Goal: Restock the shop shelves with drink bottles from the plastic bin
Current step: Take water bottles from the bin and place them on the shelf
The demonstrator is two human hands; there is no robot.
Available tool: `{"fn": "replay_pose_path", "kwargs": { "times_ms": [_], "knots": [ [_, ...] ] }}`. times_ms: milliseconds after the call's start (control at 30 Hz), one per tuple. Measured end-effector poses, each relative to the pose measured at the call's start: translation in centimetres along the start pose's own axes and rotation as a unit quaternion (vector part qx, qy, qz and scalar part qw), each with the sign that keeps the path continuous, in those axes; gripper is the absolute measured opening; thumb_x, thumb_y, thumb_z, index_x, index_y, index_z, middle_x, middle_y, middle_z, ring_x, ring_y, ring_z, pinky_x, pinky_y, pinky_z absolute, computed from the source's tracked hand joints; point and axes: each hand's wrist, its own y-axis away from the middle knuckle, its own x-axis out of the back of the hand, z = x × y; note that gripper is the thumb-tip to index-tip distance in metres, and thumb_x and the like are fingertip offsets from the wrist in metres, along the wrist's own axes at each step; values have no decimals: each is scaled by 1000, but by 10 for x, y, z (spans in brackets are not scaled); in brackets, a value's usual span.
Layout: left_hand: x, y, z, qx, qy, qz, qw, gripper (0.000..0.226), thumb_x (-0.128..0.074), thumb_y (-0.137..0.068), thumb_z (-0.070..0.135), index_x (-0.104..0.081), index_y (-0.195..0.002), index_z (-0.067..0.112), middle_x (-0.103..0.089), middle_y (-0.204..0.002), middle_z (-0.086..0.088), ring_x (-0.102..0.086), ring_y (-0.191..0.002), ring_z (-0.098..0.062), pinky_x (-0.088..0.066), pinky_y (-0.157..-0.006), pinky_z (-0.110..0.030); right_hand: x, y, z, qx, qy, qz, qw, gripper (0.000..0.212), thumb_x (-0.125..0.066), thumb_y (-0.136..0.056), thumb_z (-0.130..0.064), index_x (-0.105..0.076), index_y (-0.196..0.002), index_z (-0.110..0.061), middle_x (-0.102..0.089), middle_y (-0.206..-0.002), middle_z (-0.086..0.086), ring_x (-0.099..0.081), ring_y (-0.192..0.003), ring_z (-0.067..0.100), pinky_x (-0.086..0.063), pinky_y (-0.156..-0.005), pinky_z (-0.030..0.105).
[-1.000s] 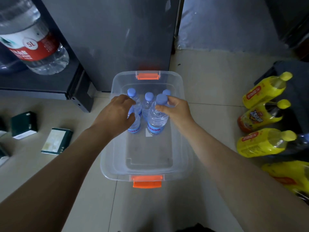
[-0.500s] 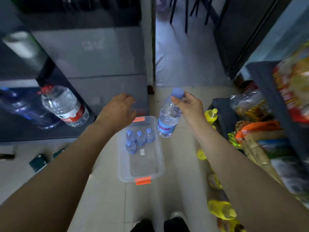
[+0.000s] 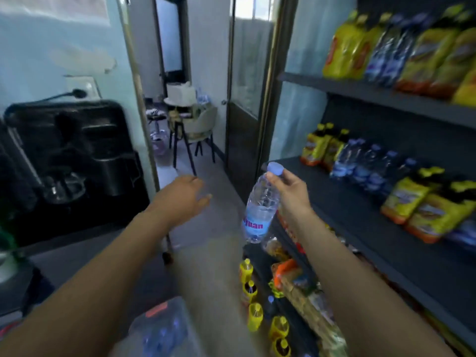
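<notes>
The step in hand is the carrying: one water bottle [image 3: 260,210] is out of the bin and on its way to the middle shelf [image 3: 360,228]. The right hand [image 3: 288,191] holds it in the air just before the front edge of this shelf. Its grip pinches the neck under the blue cap, and the body hangs down, a little tilted. The left hand [image 3: 183,197] is further out from the shelf, over the floor, its grip spread and holding nothing. The plastic bin [image 3: 164,328] stands on the floor below the shelf, blurred, with more blue-capped bottles inside, so I judge the task is far from finished.

The next move, I think, calls for lifting the bottle over the shelf edge and setting it upright beside the row of water bottles [image 3: 365,168] at the back of the shelf. The yellow bottles [image 3: 319,148] stand close to that row and could be knocked. A hold only at the neck lets the bottle swing, so it should go down slowly. Under the shelf, yellow-capped bottles [image 3: 255,315] crowd the floor.
</notes>
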Motion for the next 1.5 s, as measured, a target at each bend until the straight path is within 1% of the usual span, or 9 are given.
{"fn": "replay_pose_path", "kwargs": {
  "times_ms": [233, 500, 700, 800, 933, 1067, 1267, 1400, 1500],
  "knots": [
    [52, -32, 62, -102, 43, 58, 992, 41, -48, -93, 38, -57, -118, 6, -55, -117, -13, -50, -112, -29, -41, -91, -35, 48, 33, -93, 86, 6, 82, 993, 10, -60, -91, -18, -67, -99, -16, -69, -97, 7, -64, -88, 17, -52, -82, 31],
    [69, -58, 130, -177, 62, 59, 980, 40, -46, -93, 41, -56, -118, 10, -54, -117, -7, -50, -110, -22, -40, -90, -31, 100, 57, -147, 115, 8, 178, 977, 19, -59, -91, -33, -67, -99, -18, -70, -103, 7, -65, -101, 25, -50, -95, 47],
    [69, -100, 182, -209, 76, 47, 974, 41, -45, -93, 42, -55, -121, 12, -52, -123, -5, -50, -112, -20, -41, -92, -31, 145, 44, -172, 138, 27, 208, 968, 15, -58, -92, -32, -67, -91, -20, -68, -88, -1, -63, -82, 10, -52, -73, 23],
    [61, -122, 205, -223, 81, 29, 971, 41, -45, -93, 42, -55, -121, 13, -52, -125, -5, -50, -113, -21, -42, -92, -32, 169, 30, -174, 140, 31, 231, 962, 16, -61, -90, -33, -69, -87, -19, -70, -93, 8, -63, -88, 15, -51, -82, 29],
    [61, -153, 238, -248, 80, 20, 965, 39, -46, -94, 41, -56, -118, 13, -54, -120, -7, -52, -110, -22, -43, -91, -33, 201, 10, -195, 164, 27, 265, 950, 46, -68, -83, -40, -64, -93, 5, -60, -98, 33, -54, -78, 21, -53, -84, 42],
    [73, -182, 272, -264, 100, 42, 958, 39, -45, -94, 40, -55, -119, 12, -53, -122, -6, -50, -112, -21, -39, -90, -31, 229, -6, -231, 198, 51, 294, 934, 42, -68, -84, -40, -68, -94, 1, -64, -80, 5, -59, -77, 11, -46, -73, 21],
    [93, -222, 319, -305, 124, 64, 942, 38, -44, -94, 42, -56, -119, 15, -52, -124, -4, -49, -114, -19, -40, -92, -32, 263, -21, -268, 208, 57, 346, 913, 33, -72, -80, -41, -69, -90, -9, -70, -97, 9, -64, -98, 21, -47, -82, 27],
    [96, -251, 353, -345, 142, 60, 926, 34, -44, -94, 41, -58, -112, 16, -55, -118, -2, -51, -101, -16, -42, -85, -29, 275, -34, -283, 202, 67, 366, 906, 53, -78, -69, -46, -67, -104, -8, -70, -101, 6, -64, -102, 26, -48, -98, 46],
    [89, -274, 379, -379, 157, 43, 911, 32, -46, -93, 42, -59, -109, 16, -55, -116, -2, -52, -100, -16, -44, -87, -32, 285, -42, -291, 207, 75, 394, 892, 46, -75, -75, -42, -66, -104, -7, -70, -93, 2, -66, -90, 17, -54, -84, 35]
  ]
}}
